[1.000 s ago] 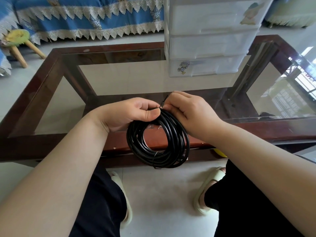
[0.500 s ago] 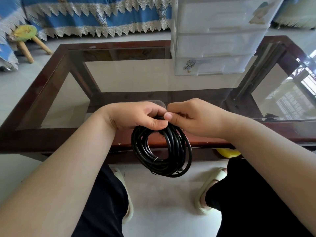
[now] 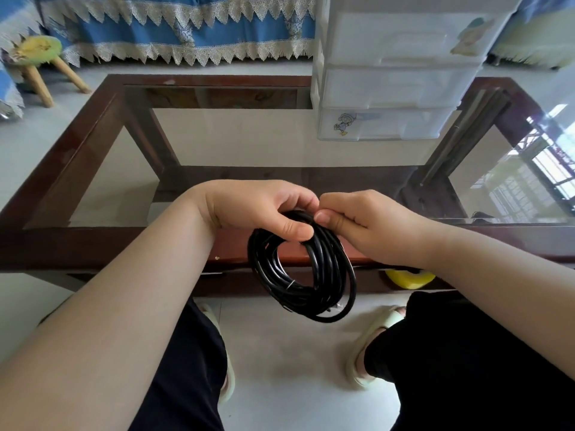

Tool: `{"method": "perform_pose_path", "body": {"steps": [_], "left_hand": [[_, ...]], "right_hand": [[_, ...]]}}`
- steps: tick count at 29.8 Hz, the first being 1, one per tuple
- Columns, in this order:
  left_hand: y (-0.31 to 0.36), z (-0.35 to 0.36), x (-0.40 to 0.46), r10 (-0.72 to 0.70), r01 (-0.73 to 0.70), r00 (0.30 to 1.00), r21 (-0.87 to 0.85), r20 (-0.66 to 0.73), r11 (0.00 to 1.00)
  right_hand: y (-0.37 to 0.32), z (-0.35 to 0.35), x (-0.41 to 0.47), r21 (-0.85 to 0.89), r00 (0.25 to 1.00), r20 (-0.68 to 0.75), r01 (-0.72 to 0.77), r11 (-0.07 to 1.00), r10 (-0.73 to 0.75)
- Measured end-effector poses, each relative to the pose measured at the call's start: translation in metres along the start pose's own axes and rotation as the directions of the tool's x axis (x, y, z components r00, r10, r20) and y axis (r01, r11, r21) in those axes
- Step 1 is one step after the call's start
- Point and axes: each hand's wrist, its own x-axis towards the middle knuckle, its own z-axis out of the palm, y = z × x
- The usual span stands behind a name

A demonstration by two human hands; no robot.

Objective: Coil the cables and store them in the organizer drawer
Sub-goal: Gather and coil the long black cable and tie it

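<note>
Black cable wound into a loose coil of many loops, hanging in the air in front of the near wooden edge of the glass-topped table, above the floor between the knees. Top of the coil gripped by the left hand, fingers curled over the bundle and thumb pressed across the front of the loops. Right hand close against it at the same spot, fingers curled and thumb tip meeting the left thumb; something thin pinched there at the top of the coil, too small and hidden to name with certainty, most likely part of the cable. White plastic drawer unit standing on the far right of the table, well apart from the coil, all visible drawers closed, cartoon stickers on two fronts. Small stool with a yellow-green seat on the floor at far left. Blue cloth with lace trim beyond the table. Yellow object just under the table edge beneath the right wrist. Pale slippers on both feet.
</note>
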Motion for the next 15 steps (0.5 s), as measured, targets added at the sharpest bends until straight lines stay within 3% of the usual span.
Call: {"method": "perform_pose_path", "body": {"steps": [3, 9, 15], "left_hand": [[0.005, 0.004, -0.004, -0.012, 0.016, 0.998, 0.051, -0.069, 0.999], [0.023, 0.011, -0.016, 0.035, 0.018, 0.969, 0.208, -0.246, 0.978], [0.029, 0.022, -0.019, 0.214, 0.013, 0.863, 0.443, -0.457, 0.896]], "right_hand": [[-0.008, -0.008, -0.003, 0.024, 0.992, 0.092, -0.086, 0.996, 0.083], [-0.021, -0.022, 0.001, -0.009, 0.985, 0.124, -0.119, 0.993, 0.119], [-0.031, -0.031, 0.01, -0.117, 0.985, 0.054, -0.156, 0.981, 0.163]]}}
